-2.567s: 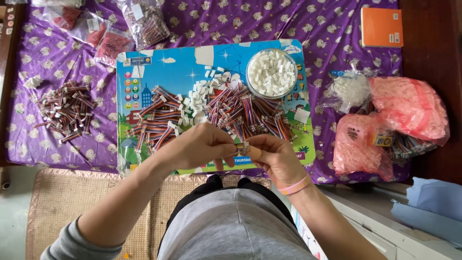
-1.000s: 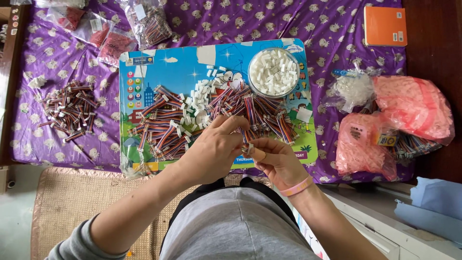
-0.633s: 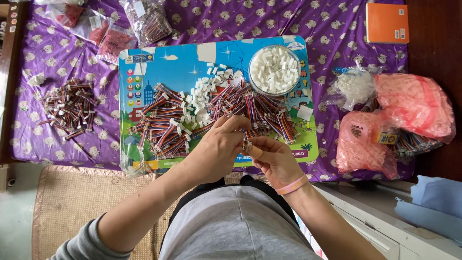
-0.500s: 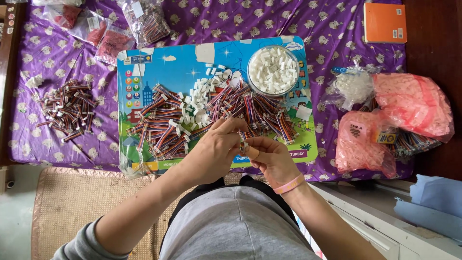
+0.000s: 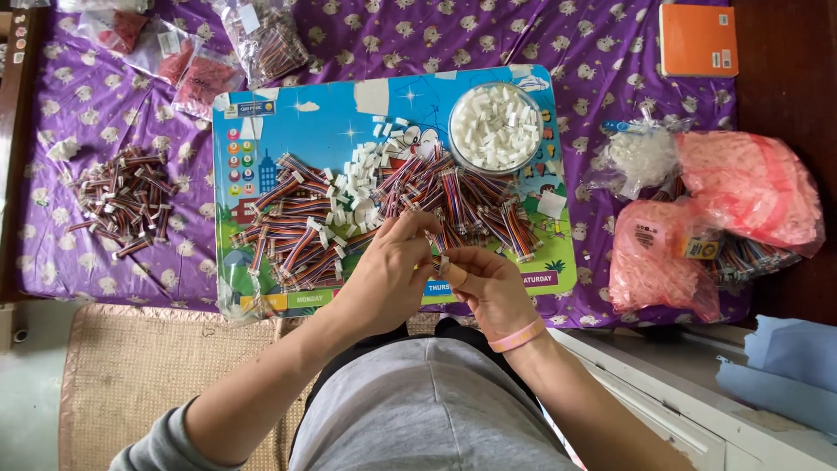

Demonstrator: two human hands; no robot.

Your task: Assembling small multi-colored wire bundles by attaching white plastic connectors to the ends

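Your left hand [image 5: 388, 275] and right hand [image 5: 490, 286] | both pinch short rainbow-striped ribbon cable [image 5: 438, 262] | long axis roughly upright, small white plastic connector end toward you

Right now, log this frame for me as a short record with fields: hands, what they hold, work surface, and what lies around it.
left hand: left hand, fingers pinched at a small wire piece
right hand: right hand, holding the same wire piece; pink wristband
surface: colourful board on a purple cloth
on board: heaps of multicoloured wire bundles, loose white connectors, bowl of white connectors
left of board: smaller wire pile
right of board: pink bags, orange booklet
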